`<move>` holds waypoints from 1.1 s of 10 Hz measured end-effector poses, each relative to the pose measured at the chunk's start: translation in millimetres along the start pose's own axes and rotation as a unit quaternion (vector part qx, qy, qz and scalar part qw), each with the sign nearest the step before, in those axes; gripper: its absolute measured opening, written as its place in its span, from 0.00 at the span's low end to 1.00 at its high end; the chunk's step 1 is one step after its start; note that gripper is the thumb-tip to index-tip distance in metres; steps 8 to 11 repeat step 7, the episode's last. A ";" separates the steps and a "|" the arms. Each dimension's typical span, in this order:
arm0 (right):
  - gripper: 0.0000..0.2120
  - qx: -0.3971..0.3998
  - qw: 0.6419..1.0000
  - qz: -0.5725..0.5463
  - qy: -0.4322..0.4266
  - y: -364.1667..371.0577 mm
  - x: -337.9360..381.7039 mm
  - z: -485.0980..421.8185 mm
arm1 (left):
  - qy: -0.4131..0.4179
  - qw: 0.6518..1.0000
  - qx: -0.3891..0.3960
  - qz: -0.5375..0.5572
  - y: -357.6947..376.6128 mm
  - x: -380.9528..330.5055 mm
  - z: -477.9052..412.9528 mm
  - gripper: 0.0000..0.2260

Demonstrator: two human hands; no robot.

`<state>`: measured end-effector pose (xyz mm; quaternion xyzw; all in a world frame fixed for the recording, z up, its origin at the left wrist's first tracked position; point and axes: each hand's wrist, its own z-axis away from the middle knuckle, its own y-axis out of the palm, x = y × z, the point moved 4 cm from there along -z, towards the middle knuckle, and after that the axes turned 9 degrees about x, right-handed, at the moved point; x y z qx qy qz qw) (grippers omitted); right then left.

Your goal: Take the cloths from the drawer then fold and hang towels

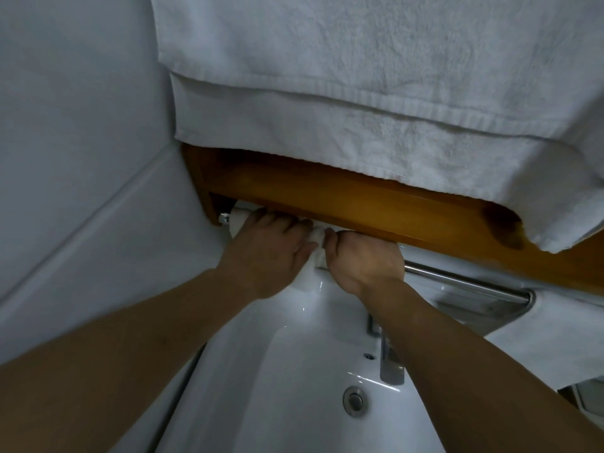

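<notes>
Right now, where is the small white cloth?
Head view, centre-left: the small white cloth hangs at the left end of the metal rail, under the wooden shelf above the sink, held by the left hand and right hand.

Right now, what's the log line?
hanging | left-hand grip holds small towel | right-hand grip pinches it | rail under wooden shelf

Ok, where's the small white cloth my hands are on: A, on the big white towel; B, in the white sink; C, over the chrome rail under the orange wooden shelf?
C: left hand and right hand grip the small white cloth over the chrome rail beneath the orange wooden shelf.
</notes>
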<state>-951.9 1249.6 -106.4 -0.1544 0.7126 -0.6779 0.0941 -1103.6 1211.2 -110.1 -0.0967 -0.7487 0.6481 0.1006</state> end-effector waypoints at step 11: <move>0.26 0.067 0.994 -0.025 -0.086 -1.7 -3.4 -3.9 | 0.026 0.979 0.191 -0.066 -44.0 0.2 -0.3 0.29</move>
